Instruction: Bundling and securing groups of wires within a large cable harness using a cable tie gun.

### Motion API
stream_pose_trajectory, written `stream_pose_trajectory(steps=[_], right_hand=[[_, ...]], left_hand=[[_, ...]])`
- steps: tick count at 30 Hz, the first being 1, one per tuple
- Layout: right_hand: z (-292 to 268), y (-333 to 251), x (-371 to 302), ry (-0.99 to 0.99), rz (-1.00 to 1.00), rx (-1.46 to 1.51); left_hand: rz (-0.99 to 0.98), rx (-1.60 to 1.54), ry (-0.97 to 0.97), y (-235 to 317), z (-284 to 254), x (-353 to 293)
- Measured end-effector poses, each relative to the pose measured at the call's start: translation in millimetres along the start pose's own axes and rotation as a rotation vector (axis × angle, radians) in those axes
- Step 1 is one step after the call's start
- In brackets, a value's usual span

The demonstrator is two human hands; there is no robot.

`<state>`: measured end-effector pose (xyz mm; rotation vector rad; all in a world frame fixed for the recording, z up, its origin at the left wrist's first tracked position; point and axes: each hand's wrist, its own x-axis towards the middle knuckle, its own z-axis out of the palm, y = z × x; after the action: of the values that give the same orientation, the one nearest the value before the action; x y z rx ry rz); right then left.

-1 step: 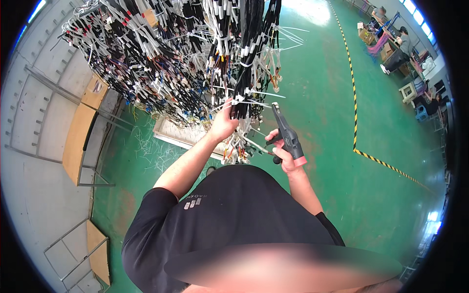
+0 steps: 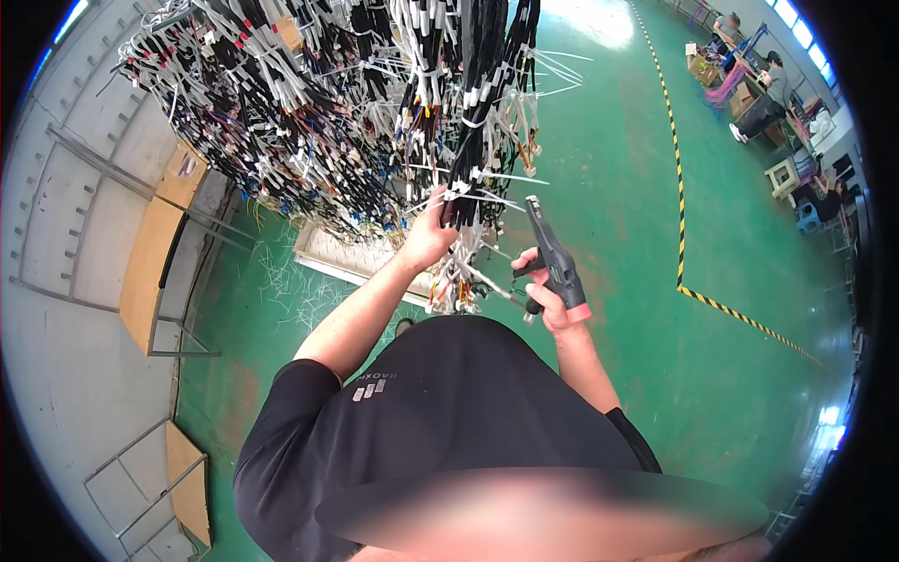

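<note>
A thick hanging bundle of black cables with white sleeves stands before me, bound with white cable ties whose long tails stick out to the right. My left hand is closed around the lower part of this bundle, beside a tie. To its right, my right hand grips a dark grey cable tie gun with a pinkish-red rear end. The gun's nose points up and away, close to a tie's tail but apart from it. Loose wire ends with white connectors dangle below my left hand.
A dense mass of hanging wire harnesses fills the left and far side, above a white tray. Cut tie scraps litter the green floor. Wooden panels stand by the left wall. Two people are at benches far right.
My right hand has shifted slightly to the right with the cable tie gun, its nose now a little farther from the tie's tail. The left hand stays on the bundle.
</note>
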<state>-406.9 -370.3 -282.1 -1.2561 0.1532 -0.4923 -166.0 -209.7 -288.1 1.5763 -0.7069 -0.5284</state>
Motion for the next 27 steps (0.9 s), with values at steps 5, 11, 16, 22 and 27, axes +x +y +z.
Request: stream_pose_trajectory(steps=[5,11,16,22,27], right_hand=[[-8.8,-50.1,4.3,-0.130,-0.090,-0.327],[-15.1,-42.3,31.9,-0.162,-0.050,-0.288],[-4.2,-24.5,26.5,-0.077,0.000,-0.033],[4.2,-42.2,23.9,-0.128,-0.039,-0.261],[6.8,-38.9,39.2,-0.184,-0.067,-0.173]], left_hand=[[-0.055,-0.118,-0.093,-4.0,-1.4,1.6],[-0.085,-0.254,-0.064,-18.0,-0.5,4.2],[-0.095,-0.165,-0.110,-8.2,6.7,6.6],[-0.153,-0.230,-0.362,-2.1,-7.4,5.9],[0.099,-0.261,-0.435,-16.1,-18.9,4.4]])
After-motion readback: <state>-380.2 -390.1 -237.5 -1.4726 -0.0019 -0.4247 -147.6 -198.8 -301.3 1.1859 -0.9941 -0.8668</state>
